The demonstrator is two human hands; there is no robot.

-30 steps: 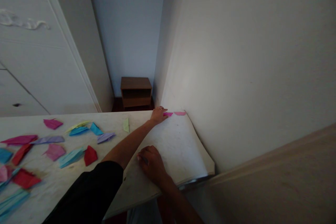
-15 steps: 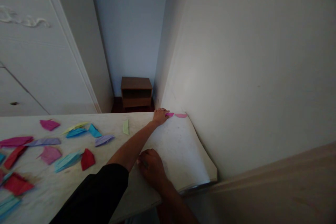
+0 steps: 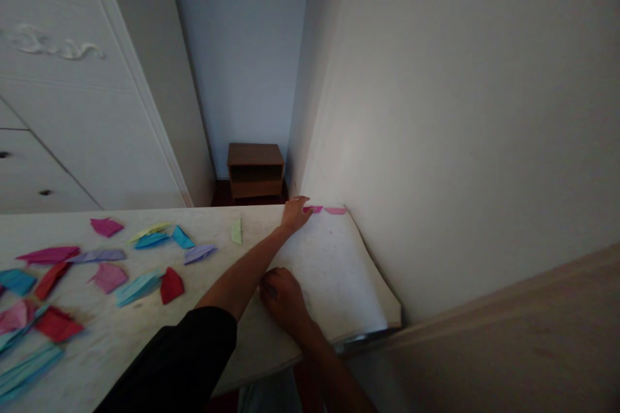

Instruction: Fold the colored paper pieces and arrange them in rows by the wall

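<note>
My left hand (image 3: pixel 295 211) reaches to the far edge of the white table (image 3: pixel 334 277). Its fingers are apart around the near end of a small magenta folded paper piece (image 3: pixel 316 209), which lies flat along that edge. Just right of it, by the wall, lies a pink folded paper piece (image 3: pixel 335 211). My right hand (image 3: pixel 283 297) rests on the table close to my left forearm with its fingers curled in. Whatever it may hold is hidden. A pale green paper strip (image 3: pixel 236 231) lies left of my left hand.
Many coloured folded papers spread over the table's left side, among them a red one (image 3: pixel 171 285) and a lilac one (image 3: pixel 199 253). A wall (image 3: pixel 436 142) borders the right. A brown nightstand (image 3: pixel 256 155) and a white wardrobe (image 3: pixel 121 142) stand beyond.
The fingers of my left hand have lifted and spread at the magenta piece. My right hand stays curled in nearly the same place. The view has turned slightly left.
</note>
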